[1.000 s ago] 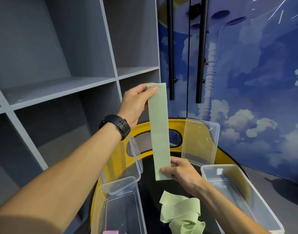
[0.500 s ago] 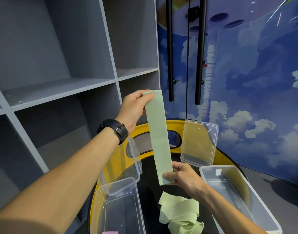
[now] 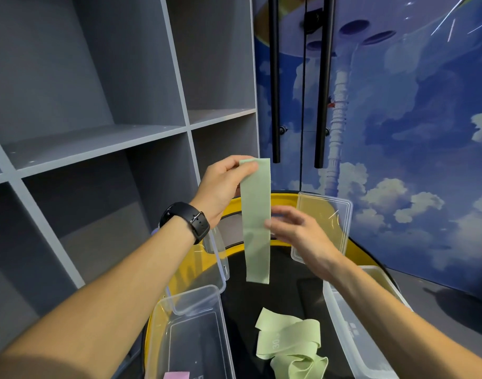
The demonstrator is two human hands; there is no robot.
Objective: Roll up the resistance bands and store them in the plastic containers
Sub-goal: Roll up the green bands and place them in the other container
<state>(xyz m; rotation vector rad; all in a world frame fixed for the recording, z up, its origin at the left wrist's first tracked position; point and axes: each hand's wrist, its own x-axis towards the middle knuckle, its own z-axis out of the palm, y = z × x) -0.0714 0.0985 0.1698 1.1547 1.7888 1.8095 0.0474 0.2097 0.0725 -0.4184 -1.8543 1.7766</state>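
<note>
The left hand pinches the top edge of a flat, pale green fabric resistance band between thumb and fingertips, so the strip hangs straight down over the round black table with the yellow rim. The right hand is blurred beside the middle of the strip, fingers spread and loose, holding nothing that I can make out; whether a fingertip brushes the cloth I cannot tell. More pale green bands lie in a loose tangled heap on the tabletop below, between two clear plastic containers: one to the left and one to the right, both standing open, their clear lids propped at the table's far side (the right-hand lid is the plainer to see). The hanging band looks light and limp, soft enough to fold on itself yet with a woven face that should not slip through the fingers. I would judge the free bottom end the place to take hold, turning it up on itself to start a tight roll while the upper hand keeps the strip taut; slack would likely let the coil skew or spring open.
</note>
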